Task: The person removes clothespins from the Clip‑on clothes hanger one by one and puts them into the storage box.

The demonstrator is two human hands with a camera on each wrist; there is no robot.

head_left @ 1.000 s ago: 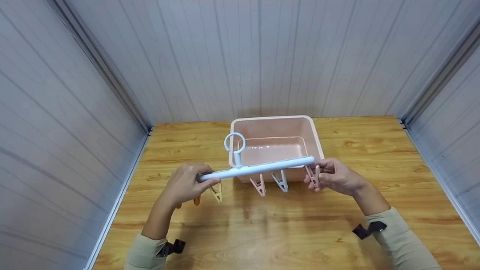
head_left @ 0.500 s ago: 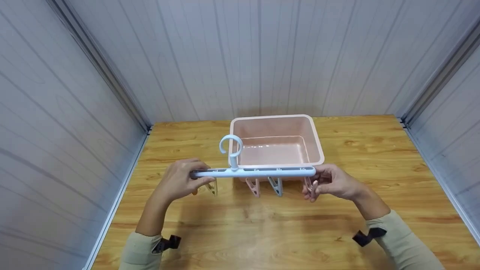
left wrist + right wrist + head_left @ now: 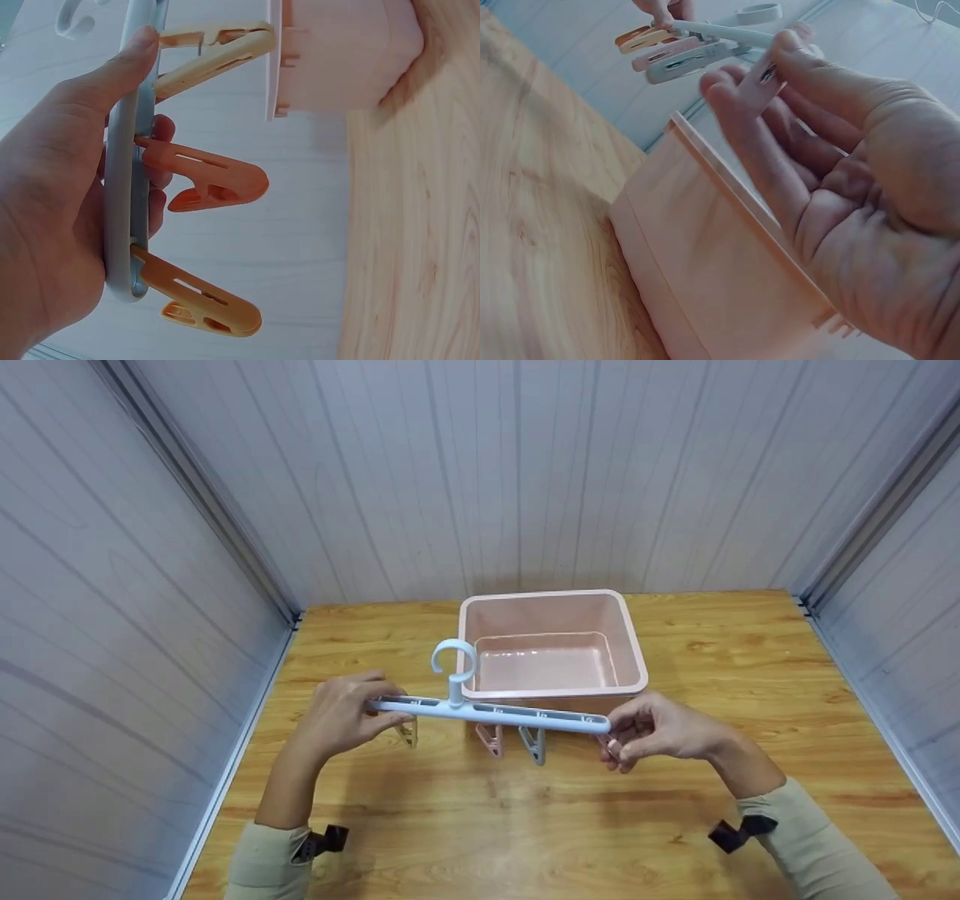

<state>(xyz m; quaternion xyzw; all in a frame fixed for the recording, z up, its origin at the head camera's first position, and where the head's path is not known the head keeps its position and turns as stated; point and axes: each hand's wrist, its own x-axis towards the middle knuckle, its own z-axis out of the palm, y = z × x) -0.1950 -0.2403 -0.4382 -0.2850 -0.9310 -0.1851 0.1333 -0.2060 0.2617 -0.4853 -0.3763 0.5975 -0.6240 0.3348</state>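
A pale blue clip hanger bar with a round hook hangs in the air in front of a pink plastic tub. My left hand grips its left end, thumb on top; in the left wrist view two orange clips and a cream clip stick out from the bar beside my fingers. My right hand pinches a pink clip under the bar's right end. A pink clip and a grey clip hang near the middle.
The tub stands on a wooden table near the back wall and holds nothing that I can see. Grey panelled walls close the table in at the left, back and right. Both forearms wear beige sleeves.
The bar has come lower, leftward and nearer to me, off the tub's front rim. Its right end has dropped, so it now slopes down to the right. Both hands kept their hold.
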